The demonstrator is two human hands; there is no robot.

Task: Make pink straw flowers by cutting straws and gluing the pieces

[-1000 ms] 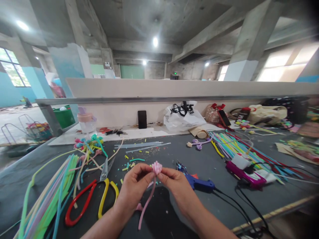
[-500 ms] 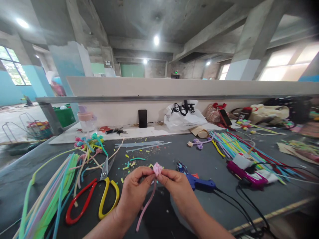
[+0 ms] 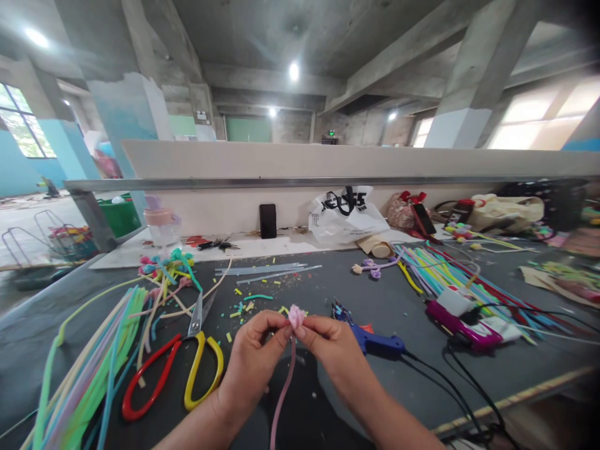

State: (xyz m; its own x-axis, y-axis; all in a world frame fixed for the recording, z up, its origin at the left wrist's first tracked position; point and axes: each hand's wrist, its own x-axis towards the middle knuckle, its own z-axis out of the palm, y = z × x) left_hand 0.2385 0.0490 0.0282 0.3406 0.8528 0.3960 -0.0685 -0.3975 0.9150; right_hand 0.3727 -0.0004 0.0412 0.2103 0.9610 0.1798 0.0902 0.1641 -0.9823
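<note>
A small pink flower-like piece (image 3: 296,315) is pinched between both hands at the centre, and a pink stem (image 3: 284,390) hangs down from it. My left hand (image 3: 257,350) grips its left side with thumb and forefinger. On the right side, my right hand (image 3: 330,347) pinches the same piece. Scissors with one red and one yellow handle (image 3: 191,369) lie open on the dark table (image 3: 403,400), left of my left hand. A blue glue gun (image 3: 377,342) lies just right of my right hand.
Pastel strips (image 3: 94,369) cover the left side, below finished coloured pieces (image 3: 171,269). Small yellow and green scraps lie beyond the hands. At the right are more strips (image 3: 450,275) and a magenta tool (image 3: 462,325) with cords. A phone (image 3: 268,221) and a white bag (image 3: 347,215) stand behind.
The pink stem's lower end has swung toward the bottom edge and hangs straighter. Both hands keep their pinch on the pink piece.
</note>
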